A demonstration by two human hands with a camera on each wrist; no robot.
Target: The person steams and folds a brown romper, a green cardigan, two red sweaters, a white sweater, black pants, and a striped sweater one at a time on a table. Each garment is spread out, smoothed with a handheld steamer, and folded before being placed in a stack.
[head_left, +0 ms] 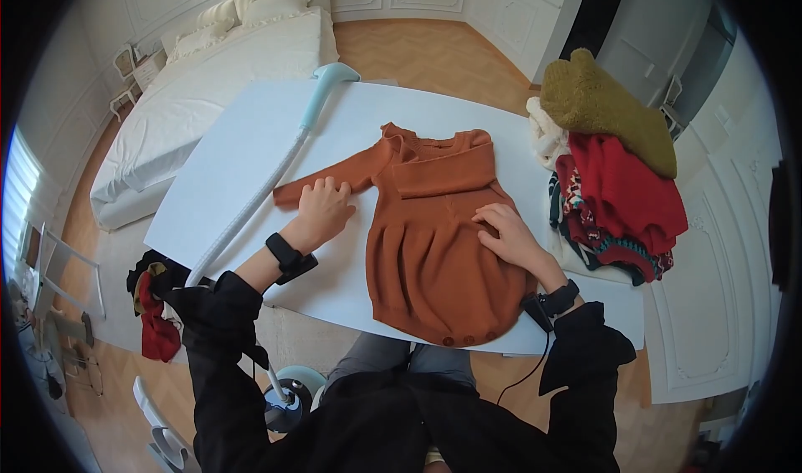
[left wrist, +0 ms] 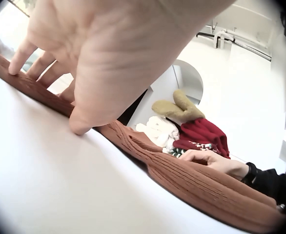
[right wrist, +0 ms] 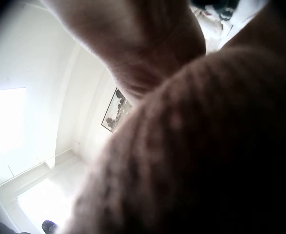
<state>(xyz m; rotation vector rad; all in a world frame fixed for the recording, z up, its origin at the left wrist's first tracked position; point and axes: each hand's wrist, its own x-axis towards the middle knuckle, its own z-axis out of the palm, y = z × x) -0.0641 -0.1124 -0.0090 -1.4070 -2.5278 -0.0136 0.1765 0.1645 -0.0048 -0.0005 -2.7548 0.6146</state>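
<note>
A rust-brown knitted romper lies flat on the white board, its buttoned hem towards me. One of its sleeves is folded across the chest; the other sleeve stretches out to the left. My left hand rests its spread fingers on that outstretched sleeve, and in the left wrist view its thumb touches down at the sleeve's near edge. On the right side of the romper's body lies my right hand, fingers loosely bent over the knit. The right wrist view is mostly filled by dark, blurred knit.
A pale-blue steamer head with its ribbed hose lies along the board's left side. Folded knitwear is piled at the right, an olive piece on top. The steamer base stands on the floor; a bed is behind.
</note>
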